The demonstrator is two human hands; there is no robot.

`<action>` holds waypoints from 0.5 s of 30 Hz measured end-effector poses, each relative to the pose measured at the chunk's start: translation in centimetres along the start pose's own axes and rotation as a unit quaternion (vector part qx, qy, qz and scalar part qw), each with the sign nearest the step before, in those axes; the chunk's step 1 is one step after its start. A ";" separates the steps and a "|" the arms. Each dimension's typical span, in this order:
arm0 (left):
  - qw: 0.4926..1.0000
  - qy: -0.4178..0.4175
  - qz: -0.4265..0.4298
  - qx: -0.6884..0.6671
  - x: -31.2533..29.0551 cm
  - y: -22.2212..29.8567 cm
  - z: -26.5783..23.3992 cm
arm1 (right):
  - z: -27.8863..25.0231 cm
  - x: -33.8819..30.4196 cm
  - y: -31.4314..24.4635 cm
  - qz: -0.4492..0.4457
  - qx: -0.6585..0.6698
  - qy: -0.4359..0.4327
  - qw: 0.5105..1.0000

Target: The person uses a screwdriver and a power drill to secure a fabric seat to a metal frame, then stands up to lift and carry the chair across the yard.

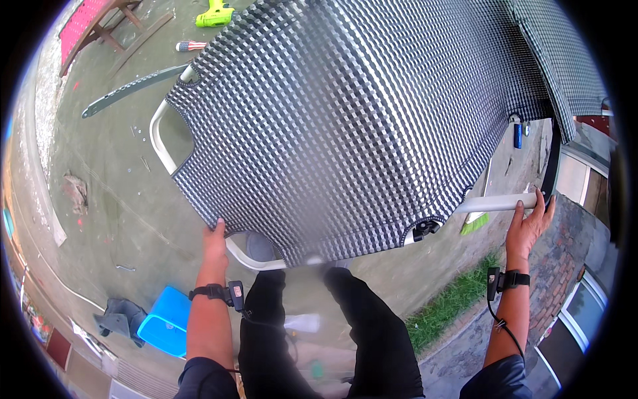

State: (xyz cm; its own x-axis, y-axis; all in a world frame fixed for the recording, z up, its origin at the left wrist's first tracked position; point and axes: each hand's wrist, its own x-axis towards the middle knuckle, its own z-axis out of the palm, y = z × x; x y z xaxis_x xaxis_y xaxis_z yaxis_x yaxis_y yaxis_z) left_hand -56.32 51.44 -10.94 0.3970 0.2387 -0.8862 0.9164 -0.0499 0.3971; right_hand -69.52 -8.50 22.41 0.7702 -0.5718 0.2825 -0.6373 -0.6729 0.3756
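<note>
A folding lounge chair (319, 133) with black-and-white checked woven fabric and a white tubular frame fills the middle, tilted in front of my legs. My left hand (214, 236) is closed on its near left edge, thumb on top of the fabric and the other fingers hidden beneath. At the right, my right hand (528, 226) grips the end of a white frame tube (495, 203), fingers partly spread around it. A dark armrest (552, 159) rises just above that hand. Next to the tube, a black joint fitting (425, 230) shows in a fabric cutout.
A grey slotted metal strip (133, 88), a green power drill (214, 13) and a patterned screwdriver handle (191, 46) lie at the far left. A wrench (125, 268) and a blue bin (165, 322) are nearer. Green broom bristles (474, 224) and grass (455, 296) lie right.
</note>
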 end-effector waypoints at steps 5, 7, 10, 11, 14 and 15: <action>1.000 -0.006 -0.024 0.001 -2.3 1.7 -0.2 | 0.8 -0.3 0.0 -0.002 0.003 -0.009 1.000; 1.000 -0.005 -0.019 -0.011 -2.2 0.8 -1.1 | 1.2 -0.3 -0.1 0.009 0.002 -0.024 1.000; 1.000 -0.008 -0.014 -0.026 -3.0 0.2 -2.3 | 2.0 -0.3 -0.1 0.009 0.014 -0.022 1.000; 0.999 -0.007 -0.014 -0.028 -3.5 0.3 -2.5 | 2.3 -0.3 -0.1 0.005 0.020 -0.017 1.000; 1.000 0.012 -0.019 -0.001 -4.7 0.8 -3.3 | 2.8 -0.4 0.1 0.014 0.022 -0.016 1.000; 1.000 0.016 -0.023 0.008 -5.2 1.1 -3.6 | 2.9 -0.4 0.1 0.017 0.022 -0.019 0.999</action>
State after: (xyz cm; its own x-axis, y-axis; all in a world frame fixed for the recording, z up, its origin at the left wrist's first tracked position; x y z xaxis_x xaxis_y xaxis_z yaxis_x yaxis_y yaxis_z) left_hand -57.59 53.61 -5.04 0.3525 0.2729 -0.8952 0.9346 -0.0538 0.3516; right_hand -69.97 -9.68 19.72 0.7469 -0.6116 0.2608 -0.6645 -0.6721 0.3268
